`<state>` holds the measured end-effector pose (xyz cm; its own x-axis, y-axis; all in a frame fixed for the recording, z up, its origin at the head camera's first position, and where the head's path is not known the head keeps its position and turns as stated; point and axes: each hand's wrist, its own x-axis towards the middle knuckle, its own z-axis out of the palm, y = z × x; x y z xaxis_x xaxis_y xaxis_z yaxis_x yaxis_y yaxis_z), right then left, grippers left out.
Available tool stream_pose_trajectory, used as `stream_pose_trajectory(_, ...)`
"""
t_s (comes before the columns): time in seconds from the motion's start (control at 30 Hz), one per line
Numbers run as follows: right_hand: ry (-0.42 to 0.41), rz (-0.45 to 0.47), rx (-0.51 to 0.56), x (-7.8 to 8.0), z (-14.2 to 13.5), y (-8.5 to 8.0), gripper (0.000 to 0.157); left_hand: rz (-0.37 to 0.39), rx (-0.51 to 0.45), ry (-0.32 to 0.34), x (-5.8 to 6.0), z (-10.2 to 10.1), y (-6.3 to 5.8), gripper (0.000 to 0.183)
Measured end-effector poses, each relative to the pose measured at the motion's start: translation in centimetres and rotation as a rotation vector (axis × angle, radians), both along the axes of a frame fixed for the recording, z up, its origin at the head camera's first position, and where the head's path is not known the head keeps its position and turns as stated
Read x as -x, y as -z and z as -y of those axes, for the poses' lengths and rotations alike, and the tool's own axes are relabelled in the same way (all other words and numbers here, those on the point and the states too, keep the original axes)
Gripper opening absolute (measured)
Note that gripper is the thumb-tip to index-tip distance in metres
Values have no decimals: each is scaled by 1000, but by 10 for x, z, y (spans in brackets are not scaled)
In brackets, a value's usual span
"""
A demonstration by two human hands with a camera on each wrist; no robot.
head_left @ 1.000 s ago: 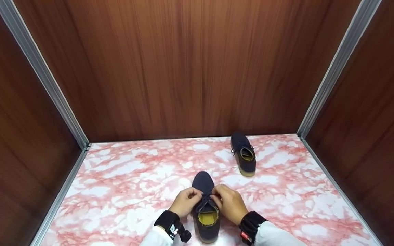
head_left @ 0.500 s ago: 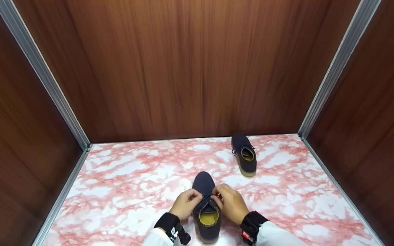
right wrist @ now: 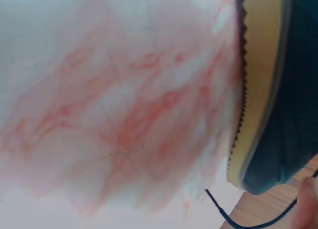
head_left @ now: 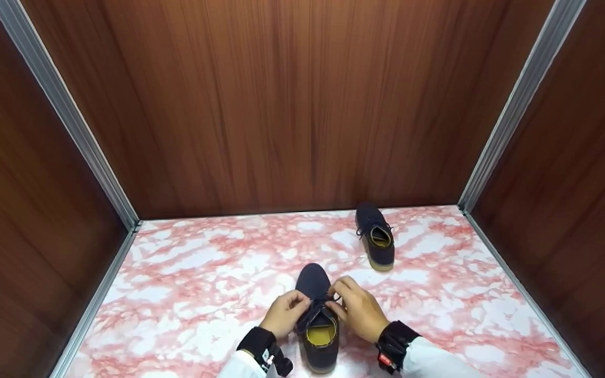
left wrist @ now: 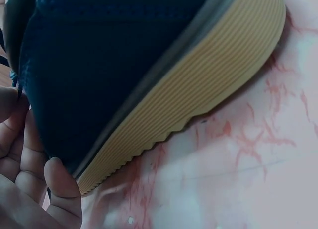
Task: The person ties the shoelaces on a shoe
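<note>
A dark navy lace-up shoe [head_left: 312, 279] with a yellow lining stands on the surface, toe pointing away from me. My left hand [head_left: 284, 314] pinches its shoelace at the left of the lacing, thumb against the forefinger. From the other side, my right hand [head_left: 361, 310] holds the lace between thumb and fingers. The right wrist view shows the shoelace [right wrist: 258, 226] curving free from a fingertip [right wrist: 304, 209], its end loose. In the left wrist view the left fingers [left wrist: 62, 179] lie against the shoe's side, above the ribbed tan sole [left wrist: 184, 85]. The knot is partly hidden.
The matching shoe [head_left: 381, 252], its laces tied in a bow, stands farther back on the right. Beneath both is a red-and-white marbled surface [head_left: 192, 283]. Brown wood-grain panels [head_left: 292, 105] wall the back and sides, with grey metal strips [head_left: 71, 105] at the corners.
My right hand has shifted slightly right and away from the lacing, drawing lace with it. The left hand and both shoes look nearly unmoved.
</note>
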<state>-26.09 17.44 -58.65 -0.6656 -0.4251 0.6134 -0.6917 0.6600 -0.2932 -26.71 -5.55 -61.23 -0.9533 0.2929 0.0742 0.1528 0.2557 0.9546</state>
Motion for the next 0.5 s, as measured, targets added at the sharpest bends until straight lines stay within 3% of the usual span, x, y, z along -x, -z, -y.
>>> stream_pose_trajectory(0.3,-292,46,-55,-6,1,-9,19,-17,31,14,3,3,1,20)
stream_pose_trajectory(0.5,-362,70,-132,-13,3,-12,26,7,19,36,6,5,0,22)
